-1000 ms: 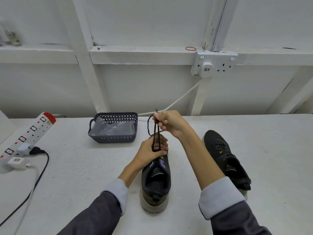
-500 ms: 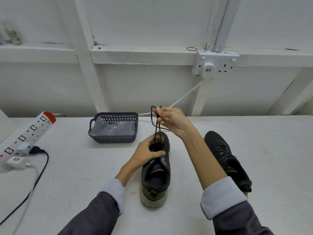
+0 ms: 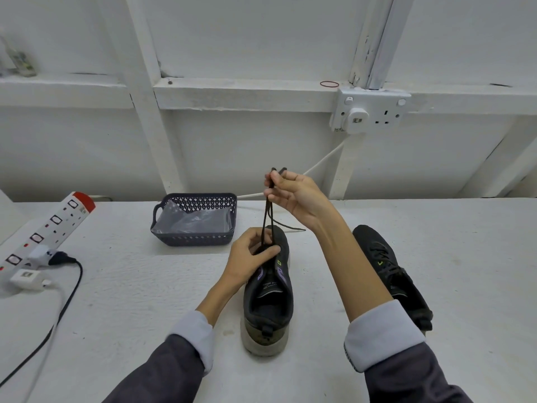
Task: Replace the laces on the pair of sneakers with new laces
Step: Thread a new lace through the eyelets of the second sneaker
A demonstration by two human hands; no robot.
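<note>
The near sneaker [image 3: 268, 303] stands heel-first to the person in the middle of the table [image 3: 145, 301]. It looks like the shoe in hand, and by my reading it is only at the start of its lacing. The tongue and purple-edged eyelet rows show bare, and the black lace [image 3: 265, 216] seems to enter only at the toe end. From there two strands rise toward 12 o'clock into the right hand [image 3: 293, 196], whose fingers are closed on them with both tips poking out above. The left hand [image 3: 250, 257] sits at the toe end of the lacing, fingers and thumb curled round the base of the strands, steadying the shoe. A loose run of lace trails on the table at about 1 o'clock of the toe. I cannot tell whether this is the new lace being evened up after its first pass or the last of the old one coming out. The second sneaker [image 3: 389, 271], at 3 o'clock of the first, is laced up its length, though I cannot say whether with old or new lace. A basket [image 3: 174, 241] holding a clear plastic bag [image 3: 194, 219] stands at 10 o'clock. At best one shoe is finished, and this one still needs nearly all its eyelets threaded.
</note>
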